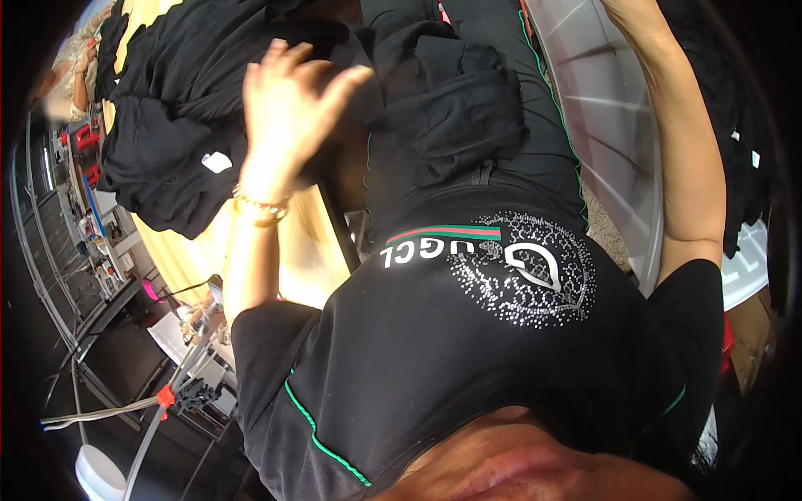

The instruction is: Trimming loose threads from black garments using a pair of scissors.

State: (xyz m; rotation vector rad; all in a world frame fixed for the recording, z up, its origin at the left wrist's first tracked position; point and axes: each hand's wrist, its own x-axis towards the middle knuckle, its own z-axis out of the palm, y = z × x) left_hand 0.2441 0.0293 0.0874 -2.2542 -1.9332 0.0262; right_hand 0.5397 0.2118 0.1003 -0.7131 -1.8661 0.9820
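Observation:
My left hand (292, 96) is raised over a pile of black garments (167, 134), fingers spread and slightly blurred, holding nothing. A gold bracelet (263, 209) sits on its wrist. The garments lie on a yellow table (180, 259). A bunched black cloth (468, 108) lies over my lap. My right forearm (685, 142) reaches up along the right side, and its hand is cut off by the top edge. I wear a black shirt (468, 351) with green piping and a sparkly round emblem.
A translucent plastic tub (614, 134) stands at the right beside my right arm. Shelves and small clutter (79, 234) fill the left side, with cables (100, 411) and a metal frame below. Another person's arm (79, 79) shows at the far top left.

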